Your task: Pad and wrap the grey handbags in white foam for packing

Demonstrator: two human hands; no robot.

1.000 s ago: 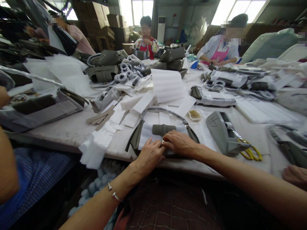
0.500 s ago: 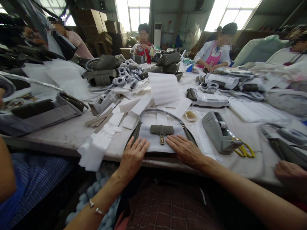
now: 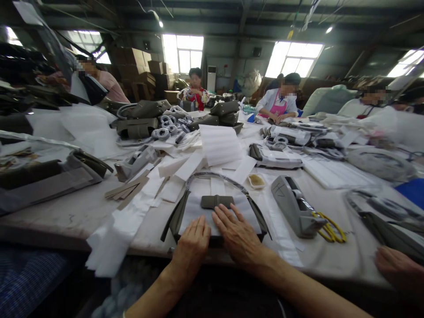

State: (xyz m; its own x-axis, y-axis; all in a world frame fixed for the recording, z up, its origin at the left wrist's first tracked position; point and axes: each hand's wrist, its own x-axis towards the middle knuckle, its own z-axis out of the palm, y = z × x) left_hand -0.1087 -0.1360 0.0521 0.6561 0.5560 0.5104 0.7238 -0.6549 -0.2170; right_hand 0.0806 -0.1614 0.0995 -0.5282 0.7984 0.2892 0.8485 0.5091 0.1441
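A dark grey-green handbag (image 3: 174, 225) lies at the table's front edge, its curved handle wrapped in clear plastic. White foam sheet (image 3: 195, 205) covers its front, and the short closure flap (image 3: 208, 202) sits on top of that. My left hand (image 3: 194, 243) rests on the lower front of the bag, fingers stretched out and close together. Flat over the lower part of the flap lies my right hand (image 3: 236, 229), its fingers extended. The metal clasp is hidden beneath the right hand. Neither hand grips anything.
Right of the bag stand a grey tape dispenser (image 3: 288, 207) and yellow-handled scissors (image 3: 334, 229). A small dish (image 3: 256, 180) sits behind. White paper strips (image 3: 132, 221) spread on the left. More bags (image 3: 137, 128) are piled farther back. A co-worker's hand (image 3: 394, 265) is at right.
Both hands have moved inward over the bag's front. The right hand now covers the clasp, which showed before. The camera view has tilted upward.
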